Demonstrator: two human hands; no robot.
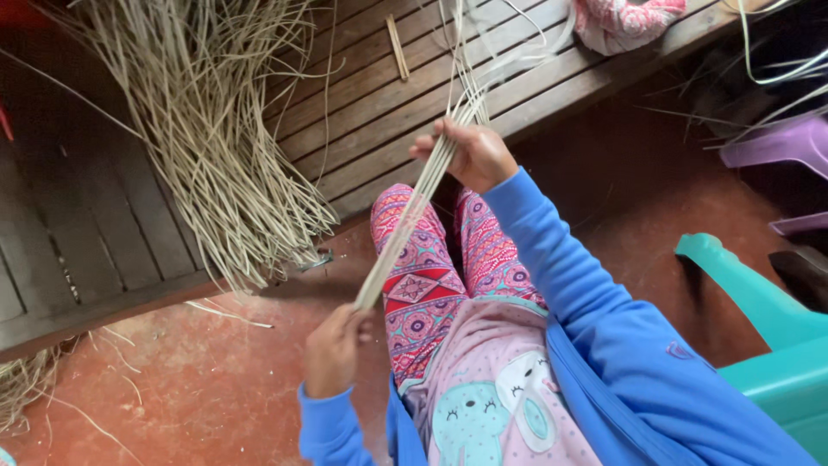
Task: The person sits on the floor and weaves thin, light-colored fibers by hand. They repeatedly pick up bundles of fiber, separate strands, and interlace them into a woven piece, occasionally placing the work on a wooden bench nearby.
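**A:** What do you have in your hands?

**B:** You have a thin bunch of strips (pixel 412 216); your left hand (pixel 335 349) pinches the low end near your knee; your right hand (pixel 470 155) is closed around the bunch higher up, out in front of you.

**A:** Are the grips tight?

**B:** Both look pressed shut on the strips; the fingers of the right hand wrap round them, and the left thumb and fingers squeeze the tips.

**A:** Which way does the bunch point?

**B:** It is long and straight between your hands; it runs from low left, by your lap, up and to the right; past the right hand the strips fan out and bend over the table (pixel 371 112).

**A:** How do you do this bit well?

**B:** I think you should keep the bunch pulled tight, so the strips lie side by side; keep the low ends even in your left hand; let the right hand slide, not yank, or thin strips may snap or slip out.

**A:** What else is near?

**B:** A big pile (pixel 207 129) of the same dry strips lies on the table to the left; a small stick (pixel 398 47) lies on the slats; a pink cloth (pixel 625 19) sits at the far edge; loose bits lie on the red floor (pixel 198 380); a green chair (pixel 759 336) is on your right.
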